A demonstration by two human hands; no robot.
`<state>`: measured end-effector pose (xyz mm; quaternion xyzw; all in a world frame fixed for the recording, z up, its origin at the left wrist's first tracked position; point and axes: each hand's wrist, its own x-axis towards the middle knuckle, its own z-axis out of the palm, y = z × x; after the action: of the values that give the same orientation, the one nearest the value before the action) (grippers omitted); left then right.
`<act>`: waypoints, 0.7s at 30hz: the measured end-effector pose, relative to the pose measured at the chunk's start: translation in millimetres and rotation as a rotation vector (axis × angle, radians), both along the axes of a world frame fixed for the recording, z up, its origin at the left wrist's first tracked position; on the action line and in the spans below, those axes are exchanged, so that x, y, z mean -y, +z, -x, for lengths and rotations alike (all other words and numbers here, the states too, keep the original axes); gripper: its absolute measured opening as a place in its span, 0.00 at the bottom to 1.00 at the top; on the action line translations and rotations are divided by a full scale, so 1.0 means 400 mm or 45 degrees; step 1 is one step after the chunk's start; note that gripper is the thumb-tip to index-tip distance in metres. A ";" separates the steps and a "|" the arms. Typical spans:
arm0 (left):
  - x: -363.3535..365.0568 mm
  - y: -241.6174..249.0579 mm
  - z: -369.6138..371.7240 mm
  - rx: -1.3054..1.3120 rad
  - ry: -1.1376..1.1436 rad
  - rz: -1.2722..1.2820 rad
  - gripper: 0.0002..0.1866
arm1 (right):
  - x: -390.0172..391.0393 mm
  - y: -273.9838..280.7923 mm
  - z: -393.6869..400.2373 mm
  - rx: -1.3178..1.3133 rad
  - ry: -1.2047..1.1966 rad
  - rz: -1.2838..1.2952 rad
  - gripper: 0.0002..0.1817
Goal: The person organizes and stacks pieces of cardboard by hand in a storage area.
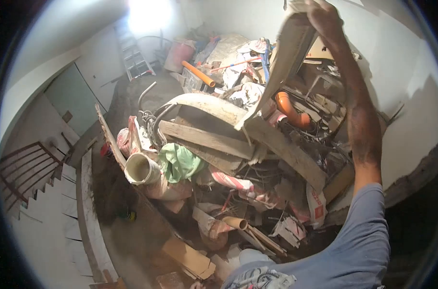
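My right hand (324, 21) is raised high at the upper right, its fingers closed round the top of a long beige sheet (282, 60) that looks like bent cardboard. The sheet hangs down over a heap of rubble, and its lower end overlaps a curved pale strip (209, 103). Under that strip lies a wooden plank (207, 138). Only a sliver of my left hand (197, 285) shows at the bottom edge, near a stack of cardboard pieces (189, 257); its fingers are mostly cut off.
An off-white bucket (142, 168) and green cloth (179, 163) lie on the heap's left side. An orange pipe elbow (292, 111) and orange pipe (198, 73) lie further back. A ladder (134, 58) leans at the far wall. Stairs with a railing (28, 168) descend at left.
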<state>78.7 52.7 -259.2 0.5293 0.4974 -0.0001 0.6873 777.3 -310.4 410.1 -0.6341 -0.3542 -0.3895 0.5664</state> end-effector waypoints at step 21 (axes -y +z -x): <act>0.084 0.796 0.148 1.665 0.519 0.718 0.53 | -0.586 -0.102 1.018 0.320 0.087 0.626 0.16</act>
<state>19.5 19.2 59.2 0.1218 0.0558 0.3150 0.9396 370.0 -76.2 369.1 -0.6868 -0.5269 -0.3480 0.3599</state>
